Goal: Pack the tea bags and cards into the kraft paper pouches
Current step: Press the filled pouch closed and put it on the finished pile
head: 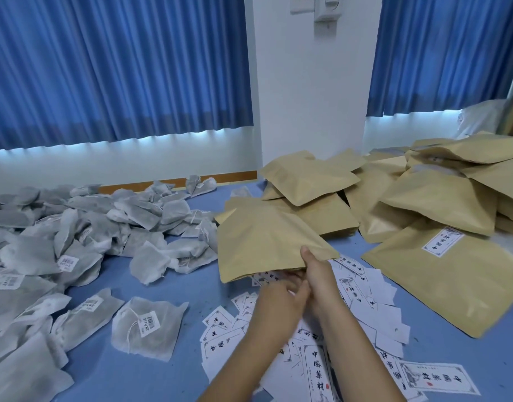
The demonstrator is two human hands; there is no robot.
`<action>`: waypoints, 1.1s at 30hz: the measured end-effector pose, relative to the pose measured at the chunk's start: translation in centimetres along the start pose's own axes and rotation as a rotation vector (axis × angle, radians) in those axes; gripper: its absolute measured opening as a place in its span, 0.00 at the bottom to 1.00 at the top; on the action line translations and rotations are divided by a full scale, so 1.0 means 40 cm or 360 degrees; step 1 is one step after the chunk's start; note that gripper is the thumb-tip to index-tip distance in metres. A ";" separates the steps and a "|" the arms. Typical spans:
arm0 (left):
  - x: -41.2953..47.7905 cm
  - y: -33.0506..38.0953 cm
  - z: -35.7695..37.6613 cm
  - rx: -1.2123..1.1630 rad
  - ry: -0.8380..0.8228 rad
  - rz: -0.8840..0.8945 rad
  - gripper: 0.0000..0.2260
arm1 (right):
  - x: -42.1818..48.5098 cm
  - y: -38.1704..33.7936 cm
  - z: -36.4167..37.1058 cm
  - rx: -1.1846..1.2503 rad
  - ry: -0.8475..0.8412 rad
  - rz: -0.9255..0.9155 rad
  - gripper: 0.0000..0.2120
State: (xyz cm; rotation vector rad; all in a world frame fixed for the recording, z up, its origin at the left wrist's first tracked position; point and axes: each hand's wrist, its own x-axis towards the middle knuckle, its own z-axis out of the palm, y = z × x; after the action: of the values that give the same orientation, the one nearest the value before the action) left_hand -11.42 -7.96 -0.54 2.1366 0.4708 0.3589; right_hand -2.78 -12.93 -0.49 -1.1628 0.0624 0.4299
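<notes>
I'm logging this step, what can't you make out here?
All head view.
Inside the pouch: hidden by its paper.
What the left hand holds: hidden by the right hand and pouch.
Print on tags: too small.
The tea bags: pile cut off by left edge.

Your tea bags (75, 227) lie in a loose grey-white heap on the left, flat mesh sachets with strings and barcode tags. One stray sachet (146, 326) sits apart, nearest you, tag up. The cards (316, 369) (white, with black characters inside an ornate border) spread in an overlapping scatter right in front of you. The kraft paper pouches (423, 198) are piled at the right, plain tan. One labelled pouch (441, 274) lies flat beside the cards. The raised pouch (266, 242) tilts above the cards, pinched at its near edge by your right hand (316, 274).
</notes>
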 end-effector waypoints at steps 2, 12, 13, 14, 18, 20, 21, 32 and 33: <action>0.028 -0.006 -0.023 -0.0808 -0.0039 -0.0424 0.15 | 0.001 0.003 -0.001 0.0012 -0.0095 -0.0017 0.10; 0.055 -0.080 -0.090 -0.1920 0.0662 -0.0473 0.11 | -0.008 -0.001 -0.037 -0.0069 -0.0127 0.0015 0.07; 0.054 -0.081 -0.092 -0.1906 0.0665 -0.0472 0.12 | -0.009 -0.003 -0.036 -0.0096 -0.0111 -0.0010 0.06; 0.054 -0.083 -0.092 -0.1896 0.0665 -0.0479 0.12 | -0.008 -0.003 -0.036 -0.0123 -0.0078 -0.0036 0.05; 0.049 -0.082 -0.087 -0.1833 0.0599 -0.0466 0.09 | 0.000 0.005 -0.035 -0.0028 0.0025 -0.0024 0.06; 0.048 -0.080 -0.082 -0.1815 0.0589 -0.0446 0.07 | -0.005 0.014 -0.028 0.0113 0.0017 0.0037 0.07; 0.049 -0.082 -0.079 -0.1803 0.0595 -0.0448 0.06 | -0.011 0.018 -0.020 0.0127 -0.0008 0.0064 0.08; 0.047 -0.090 -0.070 -0.1854 0.0694 -0.0422 0.10 | -0.027 0.033 0.004 0.0035 -0.0062 0.0077 0.09; 0.046 -0.090 -0.070 -0.1853 0.0705 -0.0433 0.10 | -0.029 0.037 0.008 0.0011 -0.0123 0.0106 0.09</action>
State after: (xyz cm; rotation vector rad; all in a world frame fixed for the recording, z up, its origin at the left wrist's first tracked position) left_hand -11.67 -3.21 -1.78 0.8486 0.5901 0.7307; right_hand -4.45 -12.50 -1.34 -1.1384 0.0355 0.5328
